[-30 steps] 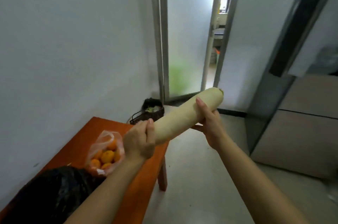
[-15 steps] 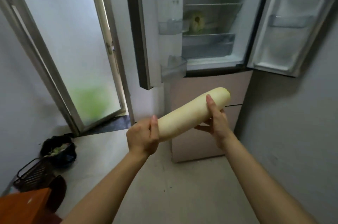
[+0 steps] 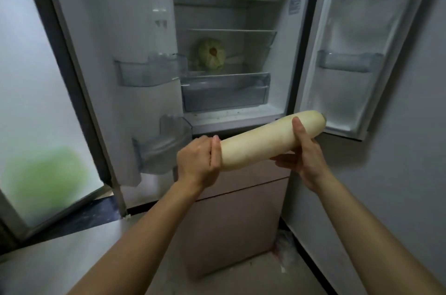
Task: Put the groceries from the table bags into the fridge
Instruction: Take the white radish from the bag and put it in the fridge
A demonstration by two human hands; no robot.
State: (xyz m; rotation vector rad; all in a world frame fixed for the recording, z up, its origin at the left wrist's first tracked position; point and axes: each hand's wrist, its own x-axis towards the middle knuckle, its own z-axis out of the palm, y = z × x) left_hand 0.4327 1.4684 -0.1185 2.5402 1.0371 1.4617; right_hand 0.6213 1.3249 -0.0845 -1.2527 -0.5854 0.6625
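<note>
Two hands clamp the daikon point(image 3: 260, 142); left hand point(image 3: 198, 162) hides its near end; right hand point(image 3: 306, 152) curls fingers point(image 3: 282, 159) beneath; fridge point(image 3: 236, 116) top blurred.

text check: nothing legible

one sticker point(image 3: 295, 3) on the right inner wall of the fridge point(image 3: 261, 17), near the top, just beside the right door's hinge edge. it is pale blue-grey, with a dark block at its top and rows of print below. too blurred to read any word or number. two small pale marks point(image 3: 160, 16) on the inner panel of the left door point(image 3: 115, 29), above its upper bin. could be icons or print, cannot tell.
</note>
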